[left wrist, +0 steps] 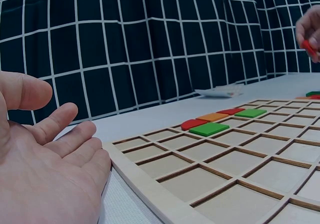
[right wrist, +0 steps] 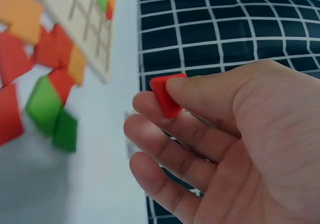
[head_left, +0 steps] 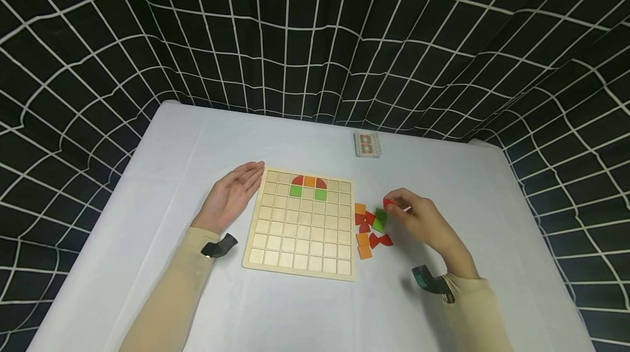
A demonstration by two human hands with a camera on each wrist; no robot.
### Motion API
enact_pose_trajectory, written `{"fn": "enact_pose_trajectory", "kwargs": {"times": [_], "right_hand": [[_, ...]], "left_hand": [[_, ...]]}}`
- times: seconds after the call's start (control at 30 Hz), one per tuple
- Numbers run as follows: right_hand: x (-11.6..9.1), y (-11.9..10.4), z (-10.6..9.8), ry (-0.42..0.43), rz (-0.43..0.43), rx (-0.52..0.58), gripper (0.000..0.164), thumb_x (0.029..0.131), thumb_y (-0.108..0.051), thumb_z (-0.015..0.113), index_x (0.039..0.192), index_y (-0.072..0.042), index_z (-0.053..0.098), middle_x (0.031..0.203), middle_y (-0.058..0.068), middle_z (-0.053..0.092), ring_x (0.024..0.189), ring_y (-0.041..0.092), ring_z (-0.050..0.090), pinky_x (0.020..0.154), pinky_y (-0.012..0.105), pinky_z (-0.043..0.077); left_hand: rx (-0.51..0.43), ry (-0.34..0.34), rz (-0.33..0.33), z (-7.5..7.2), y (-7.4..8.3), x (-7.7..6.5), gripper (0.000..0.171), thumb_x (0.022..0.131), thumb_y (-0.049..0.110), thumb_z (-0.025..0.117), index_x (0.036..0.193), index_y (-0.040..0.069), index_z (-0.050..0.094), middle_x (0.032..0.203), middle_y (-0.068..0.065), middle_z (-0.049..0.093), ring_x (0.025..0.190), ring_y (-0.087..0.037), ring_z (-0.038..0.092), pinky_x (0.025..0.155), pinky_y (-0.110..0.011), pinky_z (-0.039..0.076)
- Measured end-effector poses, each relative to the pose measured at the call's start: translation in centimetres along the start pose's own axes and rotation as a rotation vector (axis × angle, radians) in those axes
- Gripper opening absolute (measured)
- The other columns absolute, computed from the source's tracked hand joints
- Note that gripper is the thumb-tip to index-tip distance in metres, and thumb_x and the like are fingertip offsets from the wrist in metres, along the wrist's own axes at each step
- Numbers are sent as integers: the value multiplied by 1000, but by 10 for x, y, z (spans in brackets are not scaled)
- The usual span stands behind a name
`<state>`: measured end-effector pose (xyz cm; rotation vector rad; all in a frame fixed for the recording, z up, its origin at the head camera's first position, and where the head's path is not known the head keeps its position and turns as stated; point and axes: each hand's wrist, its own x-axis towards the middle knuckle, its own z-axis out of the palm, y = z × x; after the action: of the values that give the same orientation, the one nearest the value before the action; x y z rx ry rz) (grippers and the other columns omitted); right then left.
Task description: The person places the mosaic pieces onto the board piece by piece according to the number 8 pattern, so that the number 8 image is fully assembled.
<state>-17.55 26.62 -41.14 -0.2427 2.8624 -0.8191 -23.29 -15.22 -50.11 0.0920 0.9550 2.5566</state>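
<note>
- Red piece [right wrist: 167, 94] pinched between the thumb and index finger of the right hand [head_left: 418, 218], its outline partly covered by the thumb; it is raised above the bench [head_left: 389, 308], to the right of the loose pieces.
- The right hand's other fingers are loosely bent and apart from the piece.
- The left hand [head_left: 231, 193] grasps nothing: palm showing, fingers extended along the left side of the wooden grid board [head_left: 249, 265], fingertips by its far left corner. Whether they touch the rim I cannot tell.
- On the board, the far row carries a left red quarter-round [head_left: 297, 180], an orange square [head_left: 309, 181] and a right red quarter-round [head_left: 321, 183], side by side.
- One row nearer, a left green square [head_left: 296, 191] and a right green square [head_left: 320, 194] sit below the two reds, with a bare cell between them.
- Along the board's right edge lie loose orange squares [head_left: 365, 252], loose red pieces [head_left: 386, 240] and two loose green pieces [head_left: 378, 225], some touching or overlapping.
- Farther back on the bench, well apart from the board, rests a small stack of printed cards [head_left: 367, 145].
- White cloth covers the bench; behind it hangs a black curtain [head_left: 305, 40] with white grid lines.
</note>
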Motion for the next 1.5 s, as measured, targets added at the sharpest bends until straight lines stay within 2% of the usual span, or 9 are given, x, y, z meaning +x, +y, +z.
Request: {"fn": "enact_pose_trajectory", "kwargs": {"times": [0.17, 0.47, 0.8, 1.0, 1.1, 1.3, 1.5], "right_hand": [[9, -15, -1, 35, -37, 26, 16, 98, -17, 68, 112, -9, 70, 100, 4, 75, 90, 19, 64, 82, 32, 58], [20, -34, -1, 114, -96, 66, 10, 95, -15, 72, 103, -10, 74, 100, 2, 70, 89, 18, 60, 81, 32, 56], [29, -47, 0, 86, -107, 111, 13, 96, -15, 70, 108, -10, 72, 103, 3, 74, 95, 21, 60, 84, 35, 57], [35, -53, 4, 90, -150, 142, 24, 98, -9, 65, 122, -7, 66, 99, 10, 70, 91, 24, 63, 88, 42, 57], [37, -55, 6, 86, -163, 151, 24, 99, -9, 65, 123, -7, 66, 99, 10, 71, 91, 23, 63, 89, 43, 56], [41, -61, 12, 78, -128, 171, 16, 97, -12, 69, 112, -7, 67, 101, 8, 74, 92, 23, 64, 88, 39, 56], [44, -66, 17, 55, -86, 187, 13, 97, -18, 69, 109, -11, 70, 102, 5, 75, 95, 25, 63, 82, 34, 56]], "left_hand": [[-2, -1, 5, 0, 0, 0, 53, 113, 21, 29, 157, -5, 14, 171, -15, 11, 160, -23, 12, 134, -31, 14], [13, -1, 3, 0, -1, 1, 54, 113, 22, 31, 157, -5, 16, 171, -15, 13, 160, -24, 13, 134, -31, 16], [21, 5, 1, 0, 0, 1, 54, 113, 22, 30, 156, -6, 15, 171, -15, 12, 160, -24, 12, 134, -31, 16], [22, 10, 1, 0, 0, 0, 52, 113, 22, 31, 155, -5, 17, 171, -15, 12, 160, -24, 12, 134, -31, 15], [16, 12, 2, -1, 0, 0, 52, 113, 21, 31, 155, -5, 17, 170, -15, 12, 160, -24, 12, 134, -31, 15], [8, 6, 7, 1, 1, -1, 53, 113, 21, 29, 156, -6, 16, 171, -16, 11, 160, -24, 12, 134, -32, 15], [6, -3, 9, 2, 1, -1, 52, 113, 21, 28, 156, -5, 15, 171, -16, 9, 160, -25, 10, 134, -32, 13]]}}
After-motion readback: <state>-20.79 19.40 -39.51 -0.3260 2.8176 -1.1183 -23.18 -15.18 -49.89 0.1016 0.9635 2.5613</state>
